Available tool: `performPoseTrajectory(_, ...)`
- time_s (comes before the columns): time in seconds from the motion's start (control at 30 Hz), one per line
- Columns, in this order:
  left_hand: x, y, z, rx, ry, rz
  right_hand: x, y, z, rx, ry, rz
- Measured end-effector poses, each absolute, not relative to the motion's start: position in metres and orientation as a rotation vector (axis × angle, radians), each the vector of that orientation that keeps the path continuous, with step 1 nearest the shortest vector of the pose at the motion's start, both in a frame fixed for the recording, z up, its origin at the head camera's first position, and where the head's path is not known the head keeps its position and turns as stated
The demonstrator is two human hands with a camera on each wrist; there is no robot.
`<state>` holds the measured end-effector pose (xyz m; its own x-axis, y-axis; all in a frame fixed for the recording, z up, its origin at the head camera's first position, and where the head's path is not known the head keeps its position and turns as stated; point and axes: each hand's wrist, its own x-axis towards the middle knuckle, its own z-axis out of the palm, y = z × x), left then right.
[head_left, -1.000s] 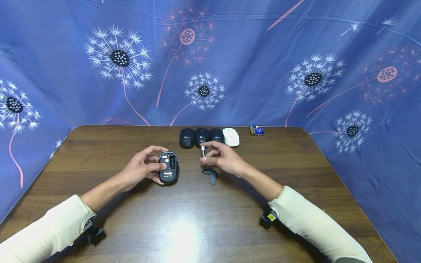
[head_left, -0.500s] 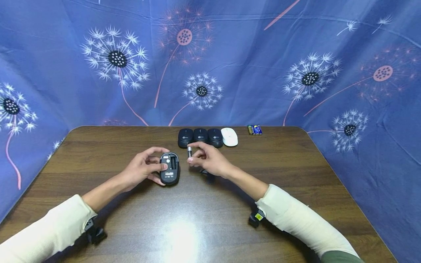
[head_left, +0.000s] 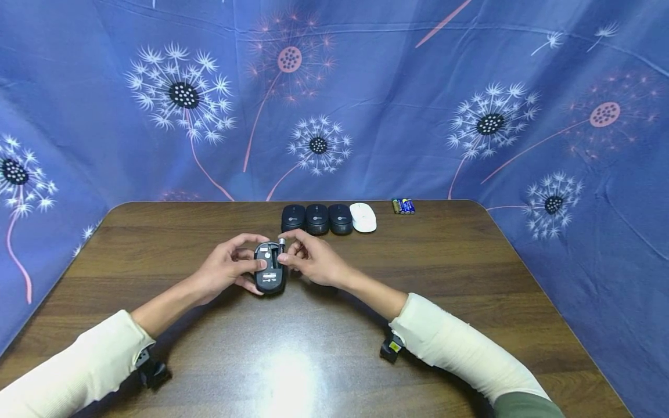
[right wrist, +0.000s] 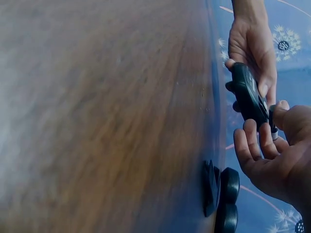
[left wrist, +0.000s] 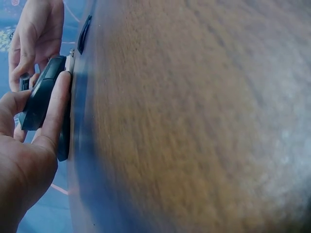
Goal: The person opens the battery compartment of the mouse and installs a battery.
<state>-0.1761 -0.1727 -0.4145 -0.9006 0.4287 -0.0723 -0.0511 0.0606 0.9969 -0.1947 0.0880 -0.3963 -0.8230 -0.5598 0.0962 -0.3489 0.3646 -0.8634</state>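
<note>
My left hand (head_left: 225,267) grips a black computer mouse (head_left: 269,278) with its underside turned up, thumb on the label side. The battery slot in that underside lies uncovered. Between thumb and forefinger, my right hand (head_left: 319,261) pinches a small battery (head_left: 282,242), upright at the slot's right edge. In the right wrist view the battery (right wrist: 274,132) shows right beside the mouse (right wrist: 249,94), the other fingers loosely bent. The black battery cover (right wrist: 210,189) lies on the table; in the head view my right hand hides it.
Along the back of the wooden table (head_left: 444,278) stand several black mice (head_left: 316,218) in a row, with a white mouse (head_left: 363,217) at the right end. Farther right lie several batteries (head_left: 403,206) side by side. A blue patterned cloth (head_left: 387,87) hangs behind the table.
My right hand has moved left with the battery, from over the battery cover to the mouse's slot. My left hand and the mouse have hardly moved.
</note>
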Motion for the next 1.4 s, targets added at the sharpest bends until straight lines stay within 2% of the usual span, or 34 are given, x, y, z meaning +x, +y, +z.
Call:
performPoseTrajectory(0.43, -0.174, -0.173, -0.413, 0.359, 2.000, 1.928, -0.190, 0.078, -0.397, -0.895, 2.509, -1.380)
performPoseTrajectory(0.53, -0.174, -0.175, -0.413, 0.359, 2.007, 1.928, -0.189, 0.076, -0.397, -0.777, 2.398, -1.465)
performPoseTrajectory(0.8, -0.174, -0.177, -0.414, 0.387, 2.029, 1.920, -0.191, 0.069, -0.393, -0.235, 1.873, -1.741)
performPoseTrajectory(1.4, -0.174, -0.173, -0.411, 0.424, 2.039, 1.932, -0.189, 0.053, -0.398, -0.141, 1.781, -1.804)
